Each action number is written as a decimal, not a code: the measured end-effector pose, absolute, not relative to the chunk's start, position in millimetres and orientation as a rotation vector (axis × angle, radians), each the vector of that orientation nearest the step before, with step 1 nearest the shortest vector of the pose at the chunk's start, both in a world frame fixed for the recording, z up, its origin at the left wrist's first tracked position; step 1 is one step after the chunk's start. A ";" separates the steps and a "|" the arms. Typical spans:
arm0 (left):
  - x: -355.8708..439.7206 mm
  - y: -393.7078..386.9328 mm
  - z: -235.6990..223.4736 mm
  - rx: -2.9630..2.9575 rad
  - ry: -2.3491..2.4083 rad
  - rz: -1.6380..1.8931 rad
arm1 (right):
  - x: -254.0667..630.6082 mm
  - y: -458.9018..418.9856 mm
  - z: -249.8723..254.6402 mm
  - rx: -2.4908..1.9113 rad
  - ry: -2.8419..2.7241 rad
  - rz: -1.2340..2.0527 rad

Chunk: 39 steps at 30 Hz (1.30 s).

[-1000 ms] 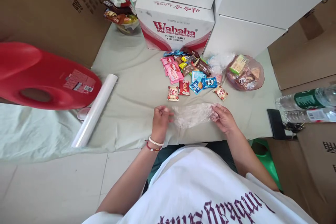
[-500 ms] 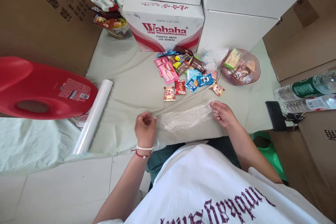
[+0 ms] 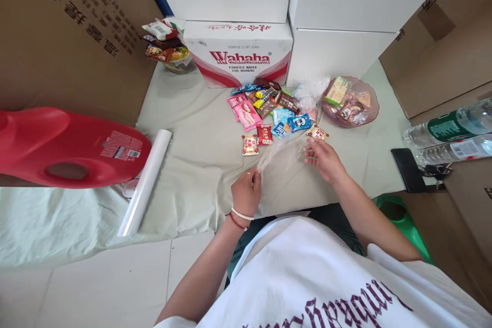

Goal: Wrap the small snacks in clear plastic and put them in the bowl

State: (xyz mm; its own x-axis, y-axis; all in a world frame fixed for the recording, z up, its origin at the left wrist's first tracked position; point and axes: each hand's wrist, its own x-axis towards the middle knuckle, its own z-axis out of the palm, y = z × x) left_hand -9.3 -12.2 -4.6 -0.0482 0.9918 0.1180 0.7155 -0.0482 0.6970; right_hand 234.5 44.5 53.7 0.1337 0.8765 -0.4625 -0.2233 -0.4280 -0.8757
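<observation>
My left hand (image 3: pixel 246 193), a beaded bracelet at its wrist, is closed in a pinch on one end of a thin clear plastic bag (image 3: pixel 279 152). The bag stretches up and to the right above the cloth, gathered where I grip it. At its far end is my right hand (image 3: pixel 326 160), fingers loosely stretched and apart; whether they touch the film is hard to see. Just beyond those fingertips lies a cream wrapped candy (image 3: pixel 317 132). Past the bag are a red packet (image 3: pixel 264 135), another cream packet (image 3: pixel 250 145) and a blue packet (image 3: pixel 300 122).
A pile of wrapped snacks (image 3: pixel 265 100) lies before a Wahaha carton (image 3: pixel 240 56). To its right stand crumpled clear plastic (image 3: pixel 310 90) and a pink glass bowl (image 3: pixel 374 105) of snacks. On the left are a white roll (image 3: pixel 146 182) and a red jug (image 3: pixel 96 164); bottles (image 3: pixel 457 125) at right.
My left hand has moved right and now pinches the bag's end. My right hand's fingers have loosened from a pinch and spread. The bag has shifted from lying level to slanting upward.
</observation>
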 end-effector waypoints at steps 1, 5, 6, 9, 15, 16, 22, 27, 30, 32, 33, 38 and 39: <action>-6.6 -11.8 -2.2 1.786 1.809 0.865 | 228.9 37.9 49.5 -1.502 -0.706 1.518; 6.7 -11.7 7.4 1.585 1.755 0.929 | 192.2 18.5 25.1 -1.499 -0.790 1.740; 6.1 -10.9 8.8 1.456 1.743 0.958 | 185.2 18.0 19.5 -1.480 -0.788 1.746; -11.5 -6.2 10.9 0.935 1.711 1.012 | 180.9 25.7 10.3 -1.438 -0.759 1.710; -57.3 -6.7 11.1 0.668 1.721 1.006 | 202.0 38.0 14.1 -1.419 -0.746 1.707; -60.1 -7.7 9.5 0.703 1.729 0.998 | 202.9 37.2 14.8 -1.421 -0.749 1.714; -99.8 -11.1 -6.2 0.790 1.797 0.925 | 217.9 23.2 13.6 -1.496 -0.776 1.681; -130.6 -20.3 9.1 1.184 2.281 0.995 | 250.2 11.5 12.8 -1.545 -0.844 1.654; -100.1 -16.4 28.2 1.806 2.127 1.052 | 257.3 10.4 15.3 -1.575 -0.911 1.618; -70.6 -7.2 33.1 2.212 1.747 0.893 | 257.6 11.5 17.4 -1.580 -0.959 1.600; -58.2 -1.5 31.6 2.335 1.597 0.759 | 258.1 12.0 18.1 -1.580 -0.990 1.594; -51.0 15.8 -5.2 2.391 1.592 0.313 | 281.2 10.1 14.3 -1.688 -1.137 1.524; -57.2 14.8 -13.1 2.392 1.597 0.292 | 288.6 10.1 13.2 -1.732 -1.160 1.528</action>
